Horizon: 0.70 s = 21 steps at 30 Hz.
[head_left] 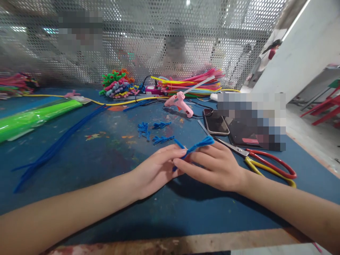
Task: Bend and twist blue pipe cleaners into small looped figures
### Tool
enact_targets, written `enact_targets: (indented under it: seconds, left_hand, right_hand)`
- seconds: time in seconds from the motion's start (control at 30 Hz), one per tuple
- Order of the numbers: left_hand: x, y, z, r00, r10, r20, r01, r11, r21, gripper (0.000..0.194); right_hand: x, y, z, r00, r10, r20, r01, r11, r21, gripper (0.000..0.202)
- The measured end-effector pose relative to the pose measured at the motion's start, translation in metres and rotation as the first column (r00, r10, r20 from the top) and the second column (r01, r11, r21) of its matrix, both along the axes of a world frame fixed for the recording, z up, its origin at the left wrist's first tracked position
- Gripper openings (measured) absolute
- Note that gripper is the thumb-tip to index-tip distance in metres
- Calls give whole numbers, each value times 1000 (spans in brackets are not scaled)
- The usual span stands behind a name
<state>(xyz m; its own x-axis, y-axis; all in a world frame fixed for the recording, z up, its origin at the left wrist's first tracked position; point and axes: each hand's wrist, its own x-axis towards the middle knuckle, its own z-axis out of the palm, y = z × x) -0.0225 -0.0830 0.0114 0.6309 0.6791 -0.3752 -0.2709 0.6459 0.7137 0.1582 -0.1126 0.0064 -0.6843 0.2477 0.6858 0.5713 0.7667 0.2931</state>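
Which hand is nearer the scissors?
Right. The right hand lies just beside the scissors, nearly touching the blades. The left hand sits farther off, on the right hand's far side.

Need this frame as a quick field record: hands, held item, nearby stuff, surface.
left hand: fingertips pinch the blue pipe cleaner piece
right hand: fingers on the same piece, meeting the left hand
finished bits: three small blue twisted pieces lying beyond the hands
scissors: red and yellow handles, beside the right hand, untouched
glue gun: pink, lying farther back
phone: dark screen, flat
long blue pipe cleaners: loose, left side
surface: blue table, paint-stained
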Motion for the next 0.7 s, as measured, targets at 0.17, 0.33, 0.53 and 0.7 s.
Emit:
enact_targets:
  seconds: [0.17,0.33,0.53,0.7]
  left_hand:
    - [0,0,-4,999,-25,40,25,1000,18,7]
    - [1,1,-5,999,39,-3,-39,998,55,13]
    - [0,5,-3,972,176,-155,-93,896,433,11]
    - [0,4,-6,948,201,-246,-23,816,578,10]
  right_hand:
    - [2,-1,5,999,42,9,-42,999,-15,12]
    - [2,-2,0,998,-26,-58,18,989,-145,14]
    - [-5,1,-8,707,-501,-500,-237,499,-834,20]
    - [-6,7,-9,553,-565,-612,-614,221,-758,16]
